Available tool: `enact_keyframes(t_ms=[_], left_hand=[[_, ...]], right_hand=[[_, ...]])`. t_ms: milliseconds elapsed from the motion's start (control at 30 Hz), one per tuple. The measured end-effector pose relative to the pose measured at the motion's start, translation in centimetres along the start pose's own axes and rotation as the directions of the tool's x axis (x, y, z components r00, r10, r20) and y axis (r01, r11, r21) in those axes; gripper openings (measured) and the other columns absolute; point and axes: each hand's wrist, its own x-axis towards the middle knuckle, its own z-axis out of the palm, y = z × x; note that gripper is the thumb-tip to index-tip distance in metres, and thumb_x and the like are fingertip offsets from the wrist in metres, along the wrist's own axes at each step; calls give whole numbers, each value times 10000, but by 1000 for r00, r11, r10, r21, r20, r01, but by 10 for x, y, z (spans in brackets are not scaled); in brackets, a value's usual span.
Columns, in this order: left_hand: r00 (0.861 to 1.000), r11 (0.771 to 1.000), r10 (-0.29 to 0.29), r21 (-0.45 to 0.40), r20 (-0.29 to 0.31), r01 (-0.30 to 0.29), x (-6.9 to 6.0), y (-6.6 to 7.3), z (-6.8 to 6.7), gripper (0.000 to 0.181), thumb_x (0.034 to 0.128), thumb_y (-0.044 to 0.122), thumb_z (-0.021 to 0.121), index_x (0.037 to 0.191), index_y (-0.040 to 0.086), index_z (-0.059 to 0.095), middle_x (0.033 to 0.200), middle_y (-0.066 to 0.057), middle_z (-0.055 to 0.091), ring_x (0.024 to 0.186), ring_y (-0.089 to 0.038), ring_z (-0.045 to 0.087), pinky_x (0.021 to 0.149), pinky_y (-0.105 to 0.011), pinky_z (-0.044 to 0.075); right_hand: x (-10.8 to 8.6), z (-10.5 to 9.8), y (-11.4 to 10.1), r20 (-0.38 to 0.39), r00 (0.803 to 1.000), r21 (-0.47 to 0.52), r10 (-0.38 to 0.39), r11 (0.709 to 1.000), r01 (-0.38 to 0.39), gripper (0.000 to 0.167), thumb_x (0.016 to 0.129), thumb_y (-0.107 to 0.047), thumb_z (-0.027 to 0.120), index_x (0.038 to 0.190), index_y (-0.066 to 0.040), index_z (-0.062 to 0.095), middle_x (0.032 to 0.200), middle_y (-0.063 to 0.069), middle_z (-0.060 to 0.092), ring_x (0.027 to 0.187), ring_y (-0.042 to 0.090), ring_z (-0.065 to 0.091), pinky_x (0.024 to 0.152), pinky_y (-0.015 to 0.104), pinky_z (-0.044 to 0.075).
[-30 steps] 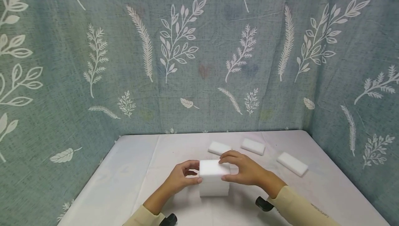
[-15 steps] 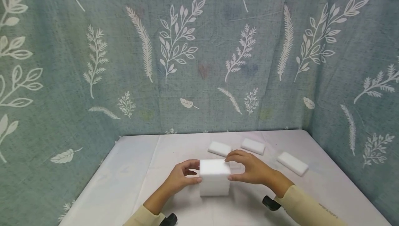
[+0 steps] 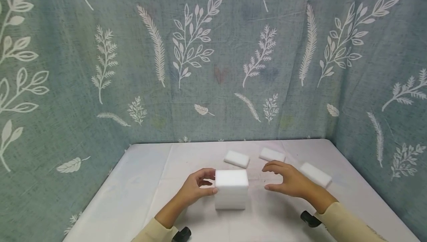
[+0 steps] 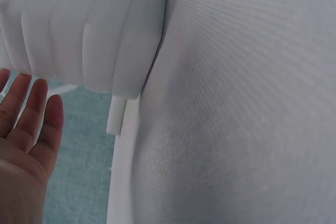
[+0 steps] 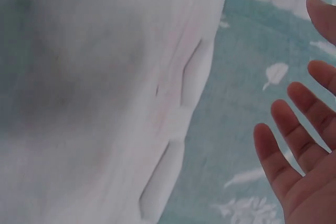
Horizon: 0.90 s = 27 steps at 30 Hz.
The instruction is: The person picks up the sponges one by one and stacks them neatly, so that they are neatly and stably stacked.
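A stack of several white foam-like blocks stands upright on the table, its layers showing in the left wrist view. My left hand touches the stack's left side, thumb at the front corner and fingers toward the back. Those fingers look nearly straight in the left wrist view. Right of the stack, clear of it, my right hand hovers with thumb and fingers spread and nothing between them. In the right wrist view the right hand is also empty.
Three loose white blocks lie behind and to the right: one behind the stack, one at the back, one farther right, the latter two partly behind my right hand. Leaf-patterned cloth surrounds the white table.
My right hand has let go of the stack's right side and moved away to the right. The left hand stays at the stack, which looks unmoved.
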Motion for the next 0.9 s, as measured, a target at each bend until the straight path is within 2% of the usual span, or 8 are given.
enact_keyframes(t_ms=[100, 333, 500, 600, 900], left_hand=[[1000, 1000, -15, -5, 4, 15, -3, 14, 1, 547, 768, 64, 821, 1250, -24, 578, 1182, -126, 627, 1111, -356, 570, 941, -563, 456], [1000, 1000, -6, -12, 6, 6, -4, 15, 1, 565, 771, 74, 823, 1258, -46, 565, 1178, -141, 623, 1124, -389, 556, 949, -594, 433], [1000, 1000, -1, -18, 10, 1, -3, 15, 0, 566, 770, 78, 826, 1259, -42, 565, 1180, -143, 621, 1130, -408, 548, 951, -593, 432], [1000, 1000, 2, -20, 16, -1, -3, 14, 0, 581, 773, 88, 827, 1267, -53, 556, 1184, -137, 618, 1133, -420, 542, 951, -592, 433], [1000, 1000, 0, -14, 8, 0, -3, 15, 1, 561, 774, 81, 823, 1259, -37, 566, 1171, -133, 623, 1122, -398, 555, 951, -581, 439]], right_hand=[[-7, -5, 7, -6, 999, -30, 48, 998, -48, 424, 823, -378, 784, 1192, -233, 632, 1200, -105, 583, 1087, 122, 568, 841, 354, 530], [-26, -12, 24, -63, 990, -70, 128, 989, -133, 407, 804, -333, 807, 1158, -196, 659, 1169, -71, 608, 1049, 172, 594, 796, 395, 549], [-38, -13, 34, -61, 982, -104, 181, 977, -187, 384, 803, -303, 811, 1139, -182, 671, 1164, -54, 609, 1026, 177, 594, 788, 401, 549], [-46, -15, 40, -70, 980, -139, 185, 971, -193, 380, 798, -266, 818, 1130, -143, 679, 1166, -18, 612, 1004, 203, 597, 770, 409, 548], [-60, -31, 61, -80, 969, -204, 235, 947, -247, 371, 794, -219, 816, 1109, -73, 685, 1171, 80, 620, 1095, 347, 578, 891, 544, 482]])
